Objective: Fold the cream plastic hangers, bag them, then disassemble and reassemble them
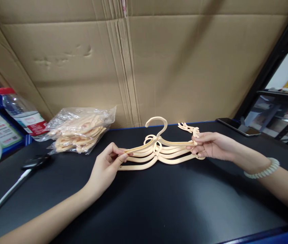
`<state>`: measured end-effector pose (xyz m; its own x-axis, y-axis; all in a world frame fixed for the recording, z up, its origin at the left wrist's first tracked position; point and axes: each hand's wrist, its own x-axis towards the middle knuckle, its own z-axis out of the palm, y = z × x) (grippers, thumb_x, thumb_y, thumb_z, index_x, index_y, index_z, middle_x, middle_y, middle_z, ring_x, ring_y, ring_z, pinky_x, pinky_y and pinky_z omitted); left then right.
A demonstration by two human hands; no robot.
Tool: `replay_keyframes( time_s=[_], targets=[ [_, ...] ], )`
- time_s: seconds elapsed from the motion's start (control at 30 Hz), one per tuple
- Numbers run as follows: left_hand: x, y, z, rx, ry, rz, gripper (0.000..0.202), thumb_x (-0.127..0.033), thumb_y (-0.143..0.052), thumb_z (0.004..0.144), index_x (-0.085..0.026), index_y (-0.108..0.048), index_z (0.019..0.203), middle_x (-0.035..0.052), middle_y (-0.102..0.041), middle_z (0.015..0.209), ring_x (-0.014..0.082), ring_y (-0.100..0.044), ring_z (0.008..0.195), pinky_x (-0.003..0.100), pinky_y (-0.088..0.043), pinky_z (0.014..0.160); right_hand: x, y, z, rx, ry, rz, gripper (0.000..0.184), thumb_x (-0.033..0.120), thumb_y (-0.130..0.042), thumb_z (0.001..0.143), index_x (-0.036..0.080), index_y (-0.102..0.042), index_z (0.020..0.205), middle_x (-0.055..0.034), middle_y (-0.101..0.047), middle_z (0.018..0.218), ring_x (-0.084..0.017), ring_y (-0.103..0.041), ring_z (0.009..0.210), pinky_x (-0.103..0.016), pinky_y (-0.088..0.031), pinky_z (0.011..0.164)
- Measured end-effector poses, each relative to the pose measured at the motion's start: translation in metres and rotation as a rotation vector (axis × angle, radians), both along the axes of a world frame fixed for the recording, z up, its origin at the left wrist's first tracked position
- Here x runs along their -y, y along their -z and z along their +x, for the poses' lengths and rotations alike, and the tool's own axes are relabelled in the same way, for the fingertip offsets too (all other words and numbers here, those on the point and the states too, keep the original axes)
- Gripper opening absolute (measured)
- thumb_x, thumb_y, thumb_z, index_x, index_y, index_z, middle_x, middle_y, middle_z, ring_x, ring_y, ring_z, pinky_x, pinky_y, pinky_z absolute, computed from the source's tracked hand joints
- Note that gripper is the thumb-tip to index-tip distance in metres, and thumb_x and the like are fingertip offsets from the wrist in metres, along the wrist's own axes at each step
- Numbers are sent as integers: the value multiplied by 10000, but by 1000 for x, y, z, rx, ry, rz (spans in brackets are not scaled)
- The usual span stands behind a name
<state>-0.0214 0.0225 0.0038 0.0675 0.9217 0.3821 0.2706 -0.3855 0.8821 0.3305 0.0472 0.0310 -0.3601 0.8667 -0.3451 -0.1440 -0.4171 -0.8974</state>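
A stack of several cream plastic hangers (159, 150) is held just above the black tabletop (144, 203), hooks pointing toward the cardboard wall. My left hand (107, 167) pinches the left arm ends of the hangers between thumb and fingers. My right hand (208, 145) grips the right arm ends; a pale bead bracelet (262, 171) sits on that wrist. One more cream hanger piece (188, 128) lies on the table just behind my right hand.
A clear plastic bag of more cream hangers (79, 130) lies at the back left. A water bottle with a red cap (23, 113) lies beside it. A black device with a white cable (33, 162) is at left. A phone (238, 126) rests at back right. Cardboard (144, 61) walls the back.
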Motion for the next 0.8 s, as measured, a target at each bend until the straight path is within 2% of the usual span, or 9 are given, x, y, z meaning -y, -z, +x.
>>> replay_keyframes(
  time_s=[0.13, 0.27, 0.43, 0.5, 0.6, 0.67, 0.8],
  targets=[
    [0, 0, 1, 23, 10, 1, 260, -344, -685, 772, -225, -469, 691, 42, -730, 835, 223, -695, 800, 322, -542, 670, 1, 0, 0, -19, 3, 20, 104, 203, -648, 762, 187, -549, 734, -112, -734, 905, -224, -709, 842, -265, -508, 574],
    [0, 1, 1, 20, 5, 0, 253, -331, -683, 773, -222, -470, 691, 45, -730, 839, 228, -696, 811, 320, -536, 664, 0, 1, 1, 28, -13, 59, 114, 250, -615, 780, 196, -524, 739, -130, -725, 935, -247, -707, 855, -290, -507, 569],
    [0, 1, 0, 0, -4, -17, 265, -356, -673, 774, -223, -457, 695, 48, -731, 828, 239, -700, 815, 313, -530, 632, -2, 4, 3, 92, 6, 92, 171, 294, -624, 782, 203, -497, 713, -91, -690, 752, -281, -713, 880, -290, -501, 551],
    [0, 1, 0, -10, -7, -14, 270, -366, -671, 772, -225, -456, 691, 50, -731, 822, 244, -701, 817, 311, -529, 621, -2, 5, 3, 47, 13, 75, 179, 280, -646, 777, 199, -508, 697, -56, -653, 660, -269, -718, 852, -269, -491, 537],
    [0, 0, 0, -6, 0, -4, 246, -338, -667, 771, -227, -462, 689, 38, -730, 813, 235, -703, 811, 306, -530, 629, -2, 6, 2, 38, 10, 87, 201, 282, -705, 764, 183, -539, 708, -61, -679, 691, -235, -717, 804, -246, -494, 542],
    [0, 0, 0, 8, 15, 1, 220, -302, -661, 774, -227, -472, 690, 27, -727, 803, 222, -703, 804, 300, -530, 644, 0, 7, -1, 62, 6, 149, 249, 313, -747, 751, 176, -544, 711, -79, -705, 755, -205, -709, 767, -239, -508, 566],
    [1, 0, 0, 23, 41, 0, 208, -275, -651, 789, -225, -476, 689, 24, -728, 800, 207, -702, 798, 292, -530, 657, 5, 5, -8, 120, 32, 292, 356, 407, -801, 702, 181, -526, 686, -60, -684, 723, -175, -687, 705, -251, -538, 611]
  ],
)
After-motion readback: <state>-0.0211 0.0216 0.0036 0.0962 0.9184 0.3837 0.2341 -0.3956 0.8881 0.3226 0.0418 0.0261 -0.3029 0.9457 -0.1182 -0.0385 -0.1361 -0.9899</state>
